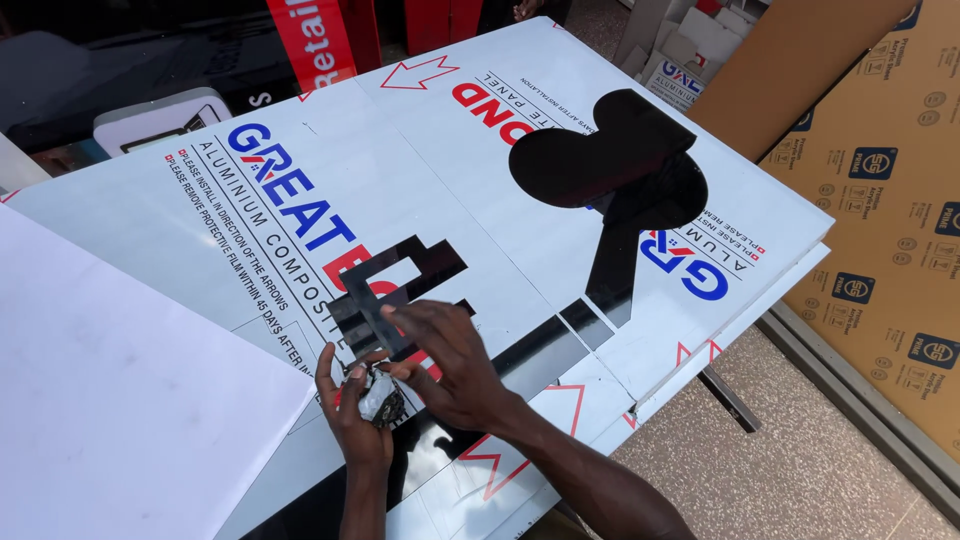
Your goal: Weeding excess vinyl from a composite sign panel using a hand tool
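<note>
A large white composite panel [420, 170] with printed film lies across the work surface. Near its front edge my right hand [455, 365] grips a thin black angular cut-out piece [380, 290] that stands up from the panel. My left hand [352, 410] is just beside it, closed around a small crumpled wad of grey and white film or tape [381, 398]. Both hands touch at the fingertips. A larger black cut-out shape [610, 165] with rounded lobes lies farther back on the panel.
A plain white sheet [110, 400] overlaps the panel at the left. Brown paper-covered boards [880, 200] lean at the right, above a speckled floor [800, 460]. Cardboard boxes [690, 45] stand at the back. A red banner [315, 40] hangs behind.
</note>
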